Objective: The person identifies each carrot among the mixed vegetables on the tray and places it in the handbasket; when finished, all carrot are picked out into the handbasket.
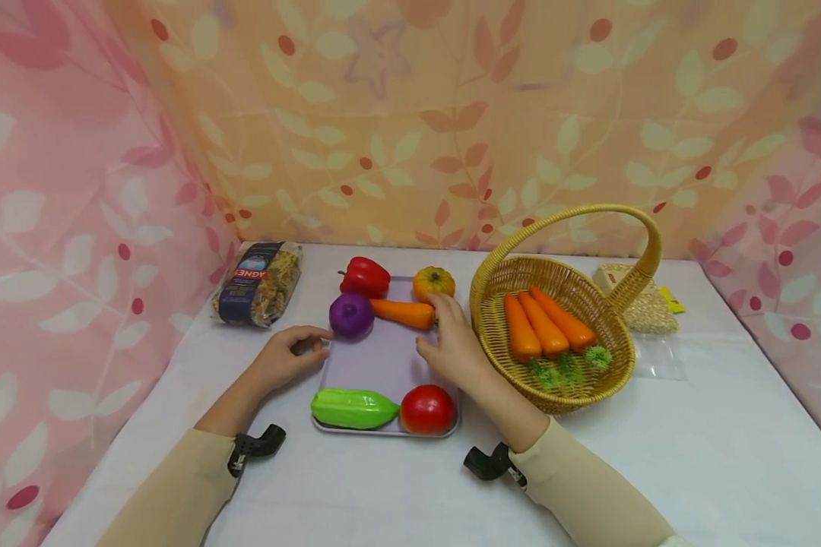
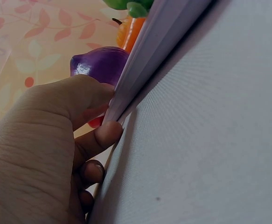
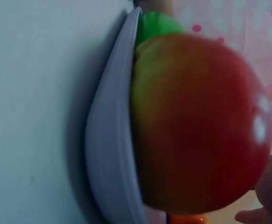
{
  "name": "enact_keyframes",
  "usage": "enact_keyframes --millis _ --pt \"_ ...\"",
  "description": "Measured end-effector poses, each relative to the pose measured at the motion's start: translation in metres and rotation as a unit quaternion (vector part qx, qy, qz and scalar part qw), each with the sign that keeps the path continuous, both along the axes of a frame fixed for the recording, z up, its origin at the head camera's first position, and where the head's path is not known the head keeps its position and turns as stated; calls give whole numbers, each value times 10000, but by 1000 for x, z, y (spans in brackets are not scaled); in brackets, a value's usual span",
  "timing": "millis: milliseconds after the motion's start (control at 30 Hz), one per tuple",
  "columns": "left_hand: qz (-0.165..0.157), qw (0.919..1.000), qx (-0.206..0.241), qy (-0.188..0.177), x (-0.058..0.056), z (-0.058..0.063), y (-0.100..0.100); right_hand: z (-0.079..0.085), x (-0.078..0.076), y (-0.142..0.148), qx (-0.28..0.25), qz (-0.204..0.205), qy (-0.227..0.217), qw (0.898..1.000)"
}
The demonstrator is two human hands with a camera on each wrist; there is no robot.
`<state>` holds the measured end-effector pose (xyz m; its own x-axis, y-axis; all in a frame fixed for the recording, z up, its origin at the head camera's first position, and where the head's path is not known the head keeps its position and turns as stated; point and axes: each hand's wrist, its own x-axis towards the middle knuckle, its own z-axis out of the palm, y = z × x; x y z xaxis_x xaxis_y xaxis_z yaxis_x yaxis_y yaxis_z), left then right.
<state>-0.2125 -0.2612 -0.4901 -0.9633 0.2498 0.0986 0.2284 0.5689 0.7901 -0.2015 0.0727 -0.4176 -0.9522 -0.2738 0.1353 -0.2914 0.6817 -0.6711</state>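
Observation:
My left hand (image 1: 290, 357) is at the left edge of a pale lilac tray (image 1: 376, 365), its thumb and index finger pinching the rim in the left wrist view. Beside those fingertips sits a purple onion (image 1: 351, 316). My right hand (image 1: 457, 346) reaches over the tray's right side, fingers and thumb spread about the stem end of a carrot (image 1: 404, 313). Behind its fingertips is a small orange pumpkin (image 1: 434, 282). A red bell pepper (image 1: 366, 278) lies at the tray's back left. Along the front are a green ridged gourd (image 1: 353, 409) and a red round fruit (image 3: 201, 121).
Right of the tray stands a wicker basket (image 1: 619, 365) with a tall handle, holding three carrots (image 1: 543, 327) with green tops. A bag of grain (image 1: 646, 308) lies behind it. At the back left is a bag of pasta (image 1: 256, 282). Patterned curtains enclose the white table.

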Motion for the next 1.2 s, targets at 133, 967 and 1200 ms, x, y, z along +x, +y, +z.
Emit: enact_keyframes --millis 133,967,1200 --pt "-30 10000 -1 -18 0 1 1 -5 -2 1 361 -171 -209 9990" --pt "-36 10000 -7 -20 -3 -1 0 32 26 -5 1853 -458 -32 9816" --pt "-67 10000 -4 4 -3 -1 -1 61 42 4 1424 -625 221 9876"
